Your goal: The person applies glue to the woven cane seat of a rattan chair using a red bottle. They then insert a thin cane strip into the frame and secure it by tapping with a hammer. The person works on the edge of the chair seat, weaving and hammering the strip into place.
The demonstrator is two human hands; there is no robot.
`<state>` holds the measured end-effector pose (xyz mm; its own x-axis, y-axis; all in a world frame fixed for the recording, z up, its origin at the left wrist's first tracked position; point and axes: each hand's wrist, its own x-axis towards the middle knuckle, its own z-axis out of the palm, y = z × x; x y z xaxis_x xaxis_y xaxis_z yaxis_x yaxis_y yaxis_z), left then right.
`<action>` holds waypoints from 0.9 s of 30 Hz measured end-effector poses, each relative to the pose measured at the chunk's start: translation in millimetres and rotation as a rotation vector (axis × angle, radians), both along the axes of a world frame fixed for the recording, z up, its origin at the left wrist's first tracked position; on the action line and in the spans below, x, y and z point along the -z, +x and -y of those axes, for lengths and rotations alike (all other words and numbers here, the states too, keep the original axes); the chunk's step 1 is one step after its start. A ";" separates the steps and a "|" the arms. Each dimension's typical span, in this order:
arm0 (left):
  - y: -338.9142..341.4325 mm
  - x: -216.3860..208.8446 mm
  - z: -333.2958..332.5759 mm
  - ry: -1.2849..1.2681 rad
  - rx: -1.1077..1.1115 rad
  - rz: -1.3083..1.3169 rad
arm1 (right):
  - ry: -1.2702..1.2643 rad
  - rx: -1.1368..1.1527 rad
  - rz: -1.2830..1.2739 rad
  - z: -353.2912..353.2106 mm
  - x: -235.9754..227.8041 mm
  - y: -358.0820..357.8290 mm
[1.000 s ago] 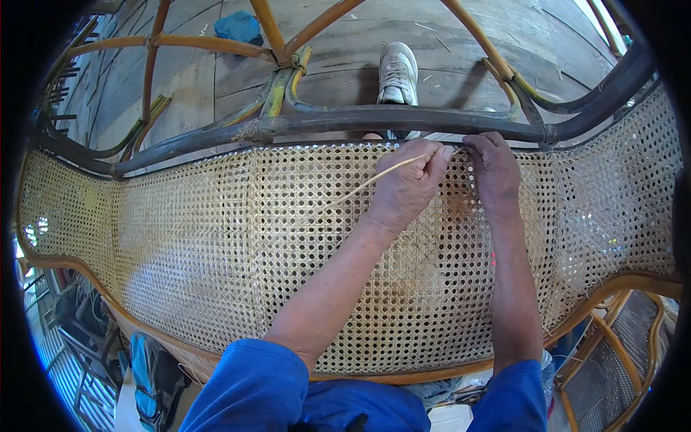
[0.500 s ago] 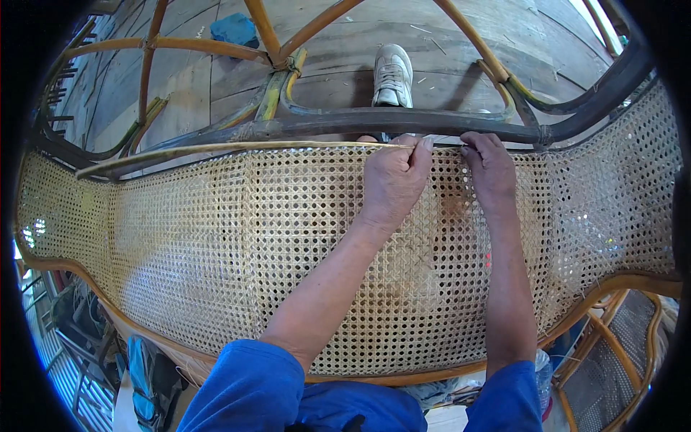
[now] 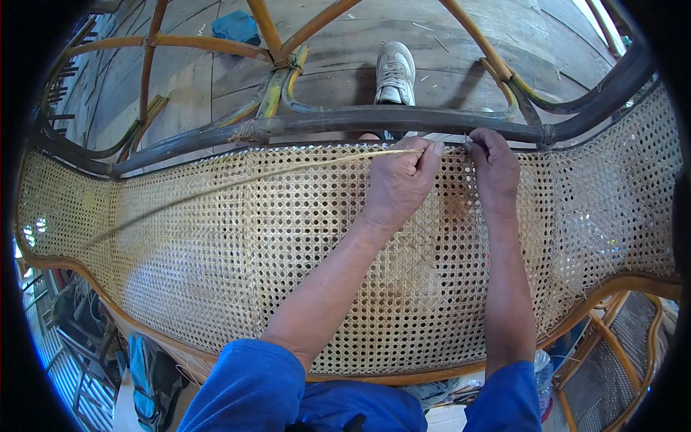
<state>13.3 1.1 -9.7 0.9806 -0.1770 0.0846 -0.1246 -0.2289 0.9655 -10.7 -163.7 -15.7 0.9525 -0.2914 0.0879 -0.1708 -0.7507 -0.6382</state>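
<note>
A wide woven cane panel (image 3: 309, 237) with open holes stretches across the view in a rattan frame. My left hand (image 3: 403, 173) is closed on a long thin cane strip (image 3: 288, 170) near the panel's far edge. From that hand the strip trails left over the weave, its far end blurred. Just to the right, my right hand (image 3: 495, 169) pinches at the same edge, close to the dark frame rail (image 3: 403, 121). What lies between its fingertips is too small to make out. Thin pale slivers show between the two hands.
Beyond the rail, curved rattan legs and braces (image 3: 277, 43) rise over a plank floor with scraps. A white shoe (image 3: 394, 75) stands there, and a blue object (image 3: 235, 27) lies farther left. At lower right is another rattan piece with grey mesh (image 3: 612, 367); a teal bag (image 3: 142, 374) sits lower left.
The strip's loose left end has swung down and nearer across the panel, away from the rail. Both hands have shifted only slightly.
</note>
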 end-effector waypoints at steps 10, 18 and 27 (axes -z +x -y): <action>-1.6 -1.0 -0.3 -0.032 0.019 -0.059 | -0.043 -0.052 -0.053 -1.8 -6.7 0.2; -1.0 1.2 -1.8 -0.002 0.057 -0.081 | -0.109 -0.158 -0.096 1.8 -11.7 5.2; -1.3 -1.3 -1.3 -0.001 0.044 -0.102 | -0.041 -0.119 -0.117 2.0 -13.3 5.5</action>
<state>12.0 2.4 -8.5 0.9753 -0.2202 -0.0149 -0.0359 -0.2245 0.9738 -5.2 -165.7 -2.4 0.9845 -0.1745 -0.0158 -0.1503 -0.7950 -0.5877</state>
